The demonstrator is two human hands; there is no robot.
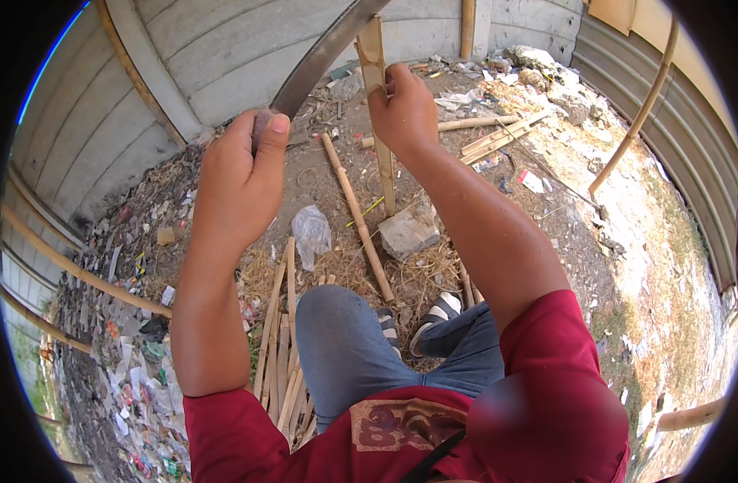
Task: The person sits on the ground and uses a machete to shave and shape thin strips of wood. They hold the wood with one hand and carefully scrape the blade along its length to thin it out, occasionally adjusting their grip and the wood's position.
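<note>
My left hand (239,173) is wrapped round the handle of a machete (314,66), its long dark blade slanting up and to the right. The far part of the blade meets the top end of an upright piece of split bamboo (372,55); whether it has cut in, I cannot tell. Closed round the upper part of that bamboo is my right hand (408,111). The lower end of the bamboo stands on or against a rough grey stone block (409,230), in front of my feet.
A bamboo pole (357,217) lies left of the block. Several split strips (282,354) are piled beside my left leg. More split bamboo (504,137) lies farther right. A clear plastic bag (311,233) and scattered litter cover the ground. A grey concrete wall (224,48) stands behind.
</note>
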